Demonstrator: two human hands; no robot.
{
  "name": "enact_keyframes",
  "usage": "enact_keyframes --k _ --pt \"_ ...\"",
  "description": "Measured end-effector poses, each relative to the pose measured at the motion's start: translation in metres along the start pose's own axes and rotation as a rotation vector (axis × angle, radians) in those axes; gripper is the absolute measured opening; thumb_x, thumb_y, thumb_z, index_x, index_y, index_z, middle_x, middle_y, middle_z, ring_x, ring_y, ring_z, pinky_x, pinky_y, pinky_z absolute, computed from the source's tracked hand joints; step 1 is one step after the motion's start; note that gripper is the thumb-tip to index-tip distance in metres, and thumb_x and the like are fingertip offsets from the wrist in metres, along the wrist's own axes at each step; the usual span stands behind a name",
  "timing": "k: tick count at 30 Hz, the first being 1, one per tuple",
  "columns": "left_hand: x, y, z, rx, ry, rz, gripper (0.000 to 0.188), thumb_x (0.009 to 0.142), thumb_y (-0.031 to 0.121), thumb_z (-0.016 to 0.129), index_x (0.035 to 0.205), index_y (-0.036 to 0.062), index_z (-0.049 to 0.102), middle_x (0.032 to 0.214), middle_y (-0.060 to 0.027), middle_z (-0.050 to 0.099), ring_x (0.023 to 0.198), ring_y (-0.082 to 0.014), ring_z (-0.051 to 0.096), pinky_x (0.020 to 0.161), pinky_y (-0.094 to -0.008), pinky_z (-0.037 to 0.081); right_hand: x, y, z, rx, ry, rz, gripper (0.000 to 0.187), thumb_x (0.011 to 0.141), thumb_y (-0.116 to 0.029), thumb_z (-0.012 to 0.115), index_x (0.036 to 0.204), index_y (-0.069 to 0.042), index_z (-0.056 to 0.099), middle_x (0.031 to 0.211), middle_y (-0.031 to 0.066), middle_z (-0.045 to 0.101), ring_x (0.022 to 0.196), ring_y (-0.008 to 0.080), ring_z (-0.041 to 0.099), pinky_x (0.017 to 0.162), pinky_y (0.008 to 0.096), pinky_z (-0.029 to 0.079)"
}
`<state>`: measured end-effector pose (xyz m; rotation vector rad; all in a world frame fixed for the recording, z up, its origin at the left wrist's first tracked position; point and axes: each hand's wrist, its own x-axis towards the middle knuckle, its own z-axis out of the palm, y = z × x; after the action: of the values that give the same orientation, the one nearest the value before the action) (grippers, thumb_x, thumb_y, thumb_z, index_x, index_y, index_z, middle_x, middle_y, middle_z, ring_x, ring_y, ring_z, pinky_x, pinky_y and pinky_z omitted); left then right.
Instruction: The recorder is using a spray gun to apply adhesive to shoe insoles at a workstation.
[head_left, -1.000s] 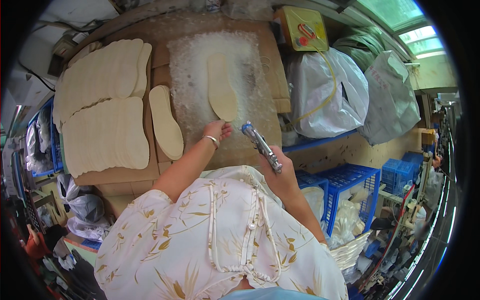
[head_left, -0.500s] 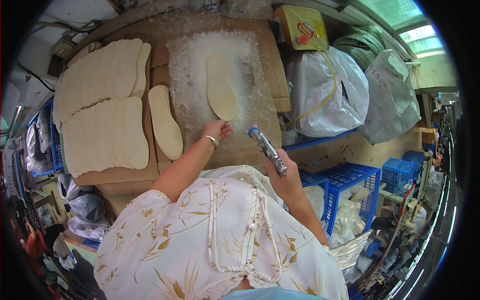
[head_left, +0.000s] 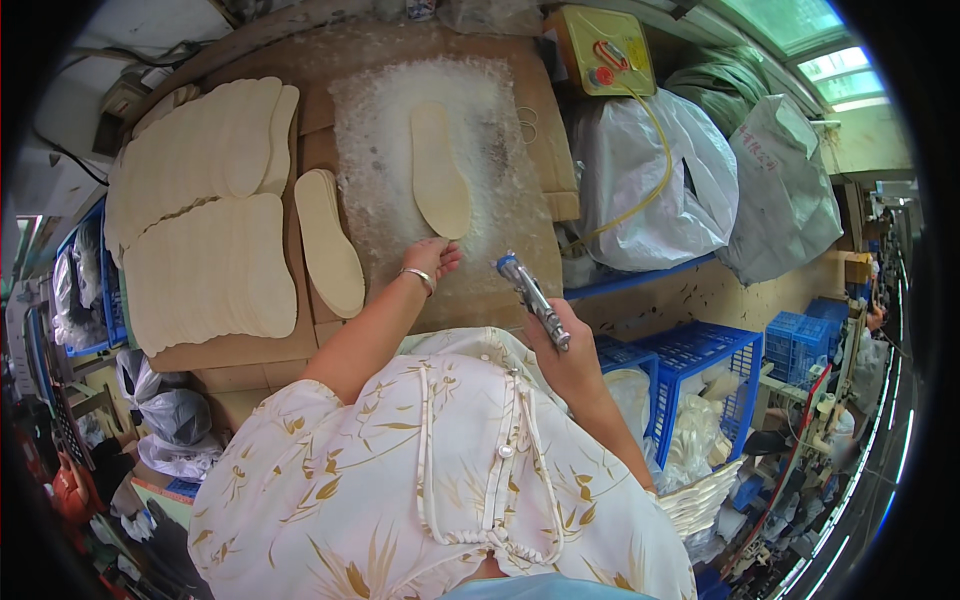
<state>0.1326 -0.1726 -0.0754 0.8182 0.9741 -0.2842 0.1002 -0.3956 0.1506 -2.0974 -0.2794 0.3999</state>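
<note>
A single cream insole lies flat on a sheet coated with white residue. My left hand is at the insole's near end, its fingers loosely bent and a little apart, gripping nothing that I can see. Whether a fingertip touches the insole's edge is hard to tell. In my right hand is a metal spray gun, its blue-ringed nozzle pointing up and left toward the sheet. Left of the sheet lies a small stack of insoles. Farther left are two broad rows of overlapping insoles.
Brown cardboard covers the worktable. At the back right stands a yellow metal can with a yellowish hose. White plastic sacks sit along the right side, and blue crates stand below at my right.
The view has shifted very slightly. Both hands, the spray gun and the insole keep almost the same places.
</note>
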Motion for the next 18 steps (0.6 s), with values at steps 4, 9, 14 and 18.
enact_keyframes --k 4,9,14,18 --pt "0.0 -0.001 -0.001 -0.005 -0.002 0.006 0.018 0.093 0.013 0.055 0.107 0.0026 0.056 0.099 -0.0093 0.065 0.084 -0.0203 0.067 0.07 -0.0318 0.056 -0.003 -0.002 -0.002 -0.013 -0.008 0.05 0.021 0.09 -0.02 0.066 0.094 -0.003 0.055 0.067 0.0163 0.057 0.057 0.033 0.053 0.056 0.0346 0.045" --pt "-0.005 0.001 -0.002 -0.013 -0.025 -0.009 0.019 0.093 0.011 0.053 0.11 0.0034 0.055 0.101 -0.0085 0.065 0.084 -0.021 0.066 0.071 -0.0326 0.056 -0.006 -0.001 -0.003 -0.002 -0.016 0.026 0.021 0.089 -0.019 0.067 0.093 -0.003 0.055 0.067 0.0154 0.057 0.056 0.0297 0.052 0.056 0.0338 0.045" --pt "-0.012 0.004 -0.008 0.019 -0.128 -0.061 0.026 0.094 0.006 0.046 0.12 0.0059 0.049 0.112 -0.0072 0.062 0.09 -0.022 0.065 0.073 -0.0335 0.056 -0.009 -0.005 -0.003 0.005 -0.044 0.036 0.021 0.089 -0.019 0.067 0.093 -0.002 0.055 0.067 0.0155 0.057 0.056 0.0285 0.053 0.056 0.0335 0.045" --pt "-0.015 0.004 -0.009 0.012 -0.129 -0.077 0.029 0.094 0.004 0.044 0.124 0.0061 0.047 0.116 -0.0076 0.061 0.092 -0.0227 0.065 0.075 -0.0338 0.056 -0.008 0.001 -0.004 -0.011 -0.041 0.015 0.021 0.09 -0.019 0.066 0.094 -0.002 0.055 0.067 0.0158 0.057 0.056 0.0275 0.051 0.056 0.0333 0.045"
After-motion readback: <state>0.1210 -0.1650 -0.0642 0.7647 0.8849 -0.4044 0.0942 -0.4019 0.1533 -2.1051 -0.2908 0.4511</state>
